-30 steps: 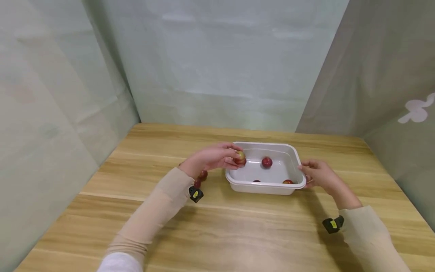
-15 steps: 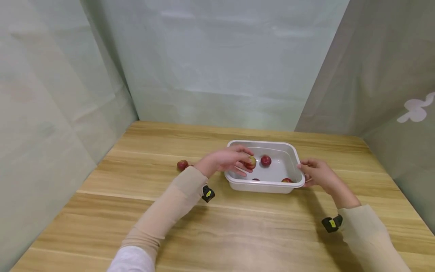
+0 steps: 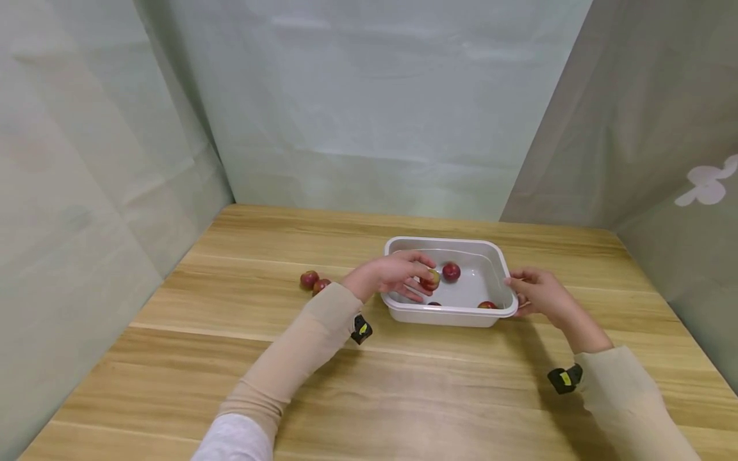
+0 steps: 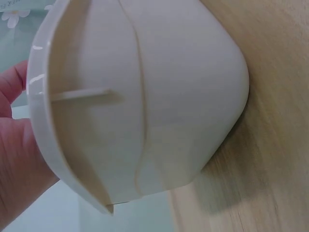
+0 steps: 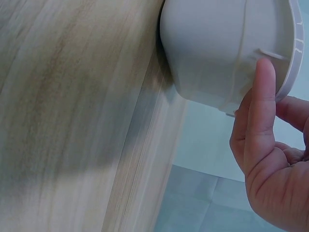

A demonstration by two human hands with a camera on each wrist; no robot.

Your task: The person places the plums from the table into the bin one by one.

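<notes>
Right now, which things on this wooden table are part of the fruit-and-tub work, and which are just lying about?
In hand:
left hand holding a small red-yellow fruit over the white plastic tub
right hand at the tub's rim
three red fruits in the tub
two red fruits waiting on the table

Lying about:
nothing else shows on the wooden table

We saw soft, even light from above, with faint shadows under the arms on the table (image 3: 369,384). The head view bowed at its edges. The wrist views were close, slightly blurred, the tub (image 4: 159,96) mildly glossy.
</notes>
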